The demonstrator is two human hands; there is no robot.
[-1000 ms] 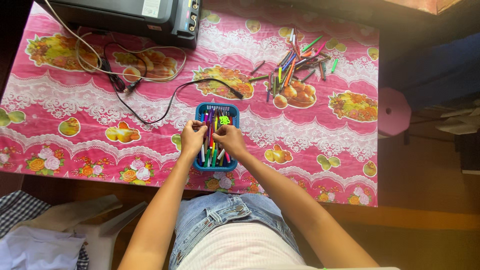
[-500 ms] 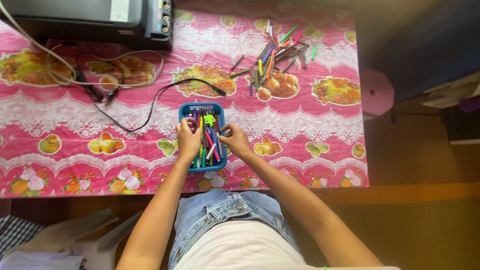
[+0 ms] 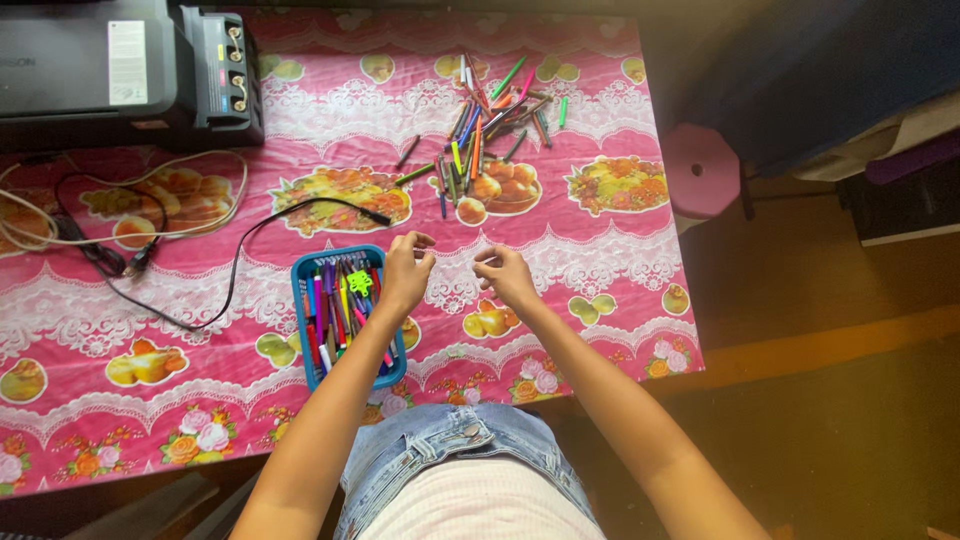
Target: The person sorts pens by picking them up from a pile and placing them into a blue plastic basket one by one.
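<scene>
Your pink flowered tablecloth (image 3: pixel 600 250) carries a grey printer (image 3: pixel 120 70) far left, a loose pile of pens (image 3: pixel 480 130) ahead, and the blue pen basket (image 3: pixel 300 270) beside your left hand (image 3: pixel 405 275); right hand (image 3: pixel 505 275) nearby, both empty, fingers loosely curled

The surface (image 3: pixel 600 250) is covered with a pink cloth printed with fruit, flowers and white lace bands. A blue basket (image 3: pixel 300 270) packed with coloured pens sits near the front edge, a little left of the middle. Toward the back, right of centre, a loose heap of pens (image 3: pixel 480 125) lies scattered, with a few strays just beside it. A dark printer (image 3: pixel 120 70) stands in the back left corner. In front of it a black cable (image 3: pixel 240 260) and a pale cord (image 3: pixel 200 225) loop across the cloth, the black one ending close to the basket.
</scene>
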